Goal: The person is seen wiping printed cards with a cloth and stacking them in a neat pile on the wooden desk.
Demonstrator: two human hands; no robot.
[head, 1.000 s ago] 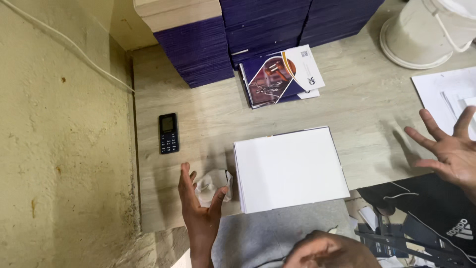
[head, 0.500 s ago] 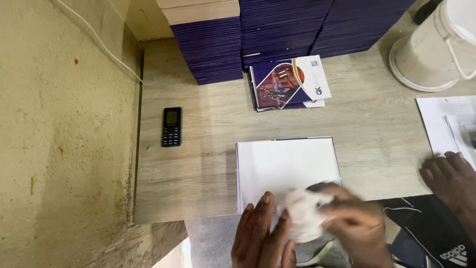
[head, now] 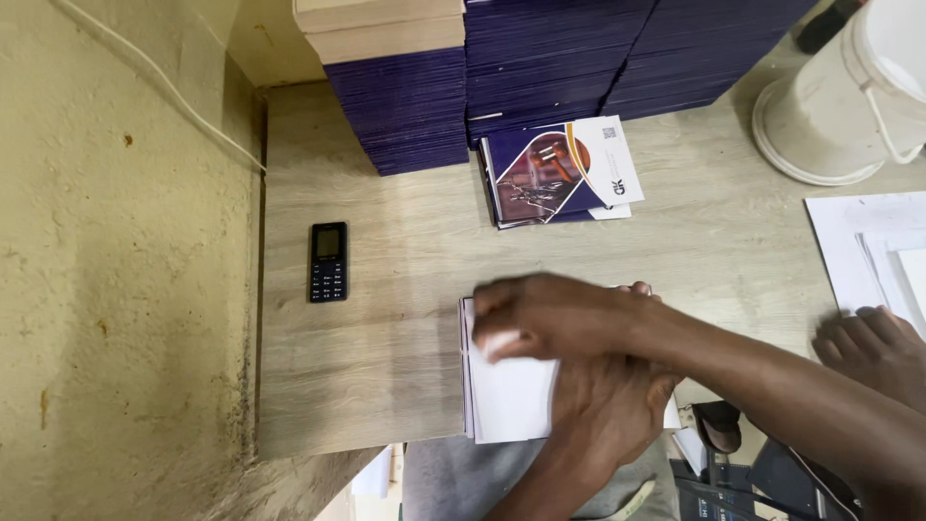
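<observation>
At the near edge of a pale wood-grain desk [head: 367, 376], a person's two hands cross over a stack of white paper sheets [head: 506, 405] that lies square to the desk edge, right of a black keypad phone [head: 328, 261]. The right hand [head: 550, 316] reaches leftward across the stack, its fingers curled shut on a small white wad [head: 502, 342] pressed to the top sheet near the stack's far left corner. The left hand [head: 608, 415] rests on the stack below the right forearm; its fingers are hidden there, so whether they are spread or bent cannot be told.

The work looks like a rub across the top sheet. It would likely go best with the lower hand pinning the stack so that no sheet creeps, and with the wad kept flat and drawn evenly, edge to edge, short of curling a corner.

Farther back stand piles of dark purple booklets [head: 540, 68], with a purple-and-white printed booklet [head: 559, 174] lying in front of them. A white plastic bucket [head: 849, 106] stands at far right, loose white papers [head: 868, 246] lie near it, and another person's hand [head: 873, 347] rests beside those.
</observation>
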